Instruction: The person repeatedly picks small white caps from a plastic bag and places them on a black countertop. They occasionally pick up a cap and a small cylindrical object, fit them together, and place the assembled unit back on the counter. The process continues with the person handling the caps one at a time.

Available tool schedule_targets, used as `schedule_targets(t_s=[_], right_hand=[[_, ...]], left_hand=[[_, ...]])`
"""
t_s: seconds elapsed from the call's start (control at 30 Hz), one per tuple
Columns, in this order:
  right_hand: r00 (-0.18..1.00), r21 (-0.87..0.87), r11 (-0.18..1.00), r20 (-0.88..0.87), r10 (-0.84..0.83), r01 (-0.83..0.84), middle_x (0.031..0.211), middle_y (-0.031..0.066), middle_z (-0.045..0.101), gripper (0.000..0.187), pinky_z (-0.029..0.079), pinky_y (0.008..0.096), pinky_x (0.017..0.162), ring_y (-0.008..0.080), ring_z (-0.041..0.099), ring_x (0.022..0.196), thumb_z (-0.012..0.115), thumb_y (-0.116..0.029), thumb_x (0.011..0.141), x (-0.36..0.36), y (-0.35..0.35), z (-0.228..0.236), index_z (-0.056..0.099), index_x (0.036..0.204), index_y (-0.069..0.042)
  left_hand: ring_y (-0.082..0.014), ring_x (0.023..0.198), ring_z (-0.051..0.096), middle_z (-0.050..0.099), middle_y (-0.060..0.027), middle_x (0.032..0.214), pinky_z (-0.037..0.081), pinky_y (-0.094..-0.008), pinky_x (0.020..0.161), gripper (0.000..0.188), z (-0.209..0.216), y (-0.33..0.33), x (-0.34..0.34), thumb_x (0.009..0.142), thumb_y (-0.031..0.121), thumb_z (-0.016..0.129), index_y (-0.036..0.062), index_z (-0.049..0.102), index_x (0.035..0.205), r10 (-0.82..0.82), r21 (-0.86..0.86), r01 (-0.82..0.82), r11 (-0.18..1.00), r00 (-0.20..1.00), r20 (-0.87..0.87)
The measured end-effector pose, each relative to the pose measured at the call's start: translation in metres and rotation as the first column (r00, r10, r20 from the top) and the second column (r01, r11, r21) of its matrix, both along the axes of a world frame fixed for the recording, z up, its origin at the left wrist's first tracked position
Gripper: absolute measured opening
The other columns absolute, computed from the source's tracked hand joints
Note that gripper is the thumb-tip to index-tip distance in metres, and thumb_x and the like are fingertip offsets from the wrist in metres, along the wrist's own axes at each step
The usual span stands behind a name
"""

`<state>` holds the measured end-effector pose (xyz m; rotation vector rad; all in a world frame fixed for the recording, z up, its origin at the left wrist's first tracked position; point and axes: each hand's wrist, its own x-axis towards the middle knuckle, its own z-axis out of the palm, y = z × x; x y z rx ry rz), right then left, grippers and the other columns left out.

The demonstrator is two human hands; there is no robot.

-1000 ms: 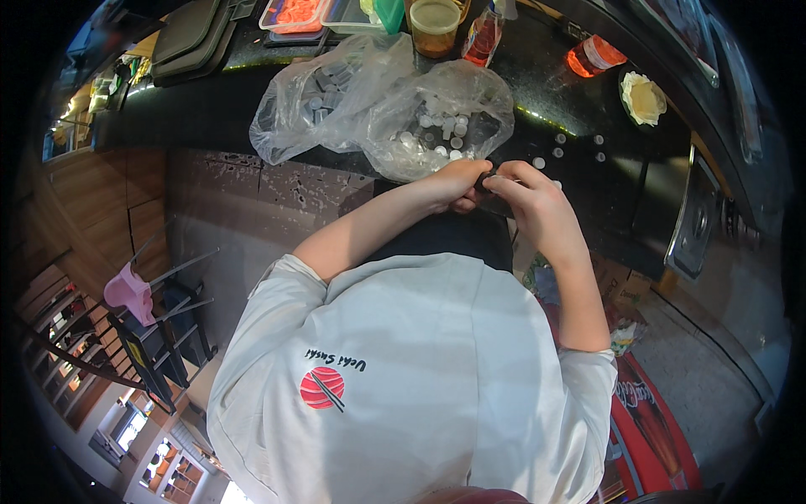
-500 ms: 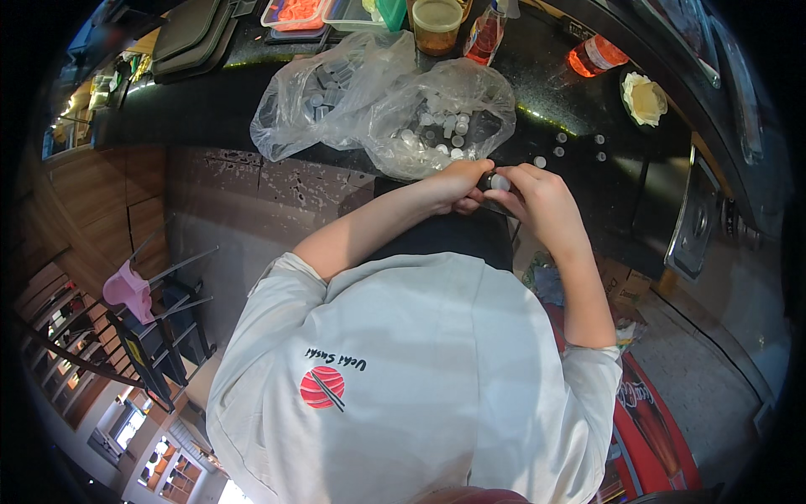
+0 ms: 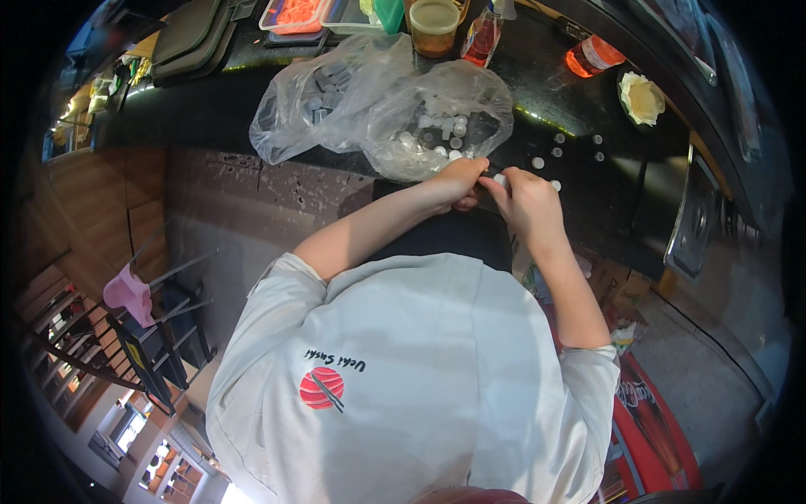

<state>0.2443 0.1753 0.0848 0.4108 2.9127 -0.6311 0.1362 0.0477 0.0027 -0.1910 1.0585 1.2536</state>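
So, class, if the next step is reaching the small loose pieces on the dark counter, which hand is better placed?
Probably the right hand: it is beside the nearest loose pieces, and the rest lie farther toward that side. The left hand sits nearer the plastic bag.

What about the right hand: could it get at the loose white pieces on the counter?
Probably yes: the loose pieces lie just beyond the right hand, with nothing visible blocking them. However, that hand seems busy with another piece beside the left hand, so it may need freeing.
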Motion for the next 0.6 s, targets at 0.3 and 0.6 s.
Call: schedule_targets(t_s=[0.3, 0.6], right_hand=[[0.897, -0.082, 0.937, -0.33, 0.295, -0.338, 0.083, 0.0121, 0.066, 0.031, 0.054, 0.0362, 0.065, 0.031, 0.067, 0.072, 0.08, -0.013, 0.083, 0.003, 0.015, 0.018, 0.068, 0.109, -0.002], [0.869, -0.537, 0.78, -0.16, -0.468, 0.321, 0.056, 0.0099, 0.058, 0.024, 0.045, 0.0329, 0.049, 0.0225, 0.052, 0.044, 0.073, -0.017, 0.093, -0.005, -0.012, -0.009, 0.071, 0.079, 0.003]], left_hand=[[-0.0073, 0.034, 0.027, 0.036, 0.0025, 0.049, 0.015, -0.0268, 0.035, 0.032, 0.012, -0.001, -0.019, 0.106, 0.04, 0.041, 0.016, 0.05, 0.087, -0.241, -0.068, 0.25, 0.966, 0.964, 0.114], [-0.0158, 0.047, 0.05, 0.055, -0.0058, 0.061, 0.038, -0.0299, 0.045, 0.046, 0.004, 0.01, -0.003, 0.108, 0.041, 0.037, 0.0059, 0.063, 0.092, 0.345, 0.334, -0.085, 0.939, 0.207, -0.916]])
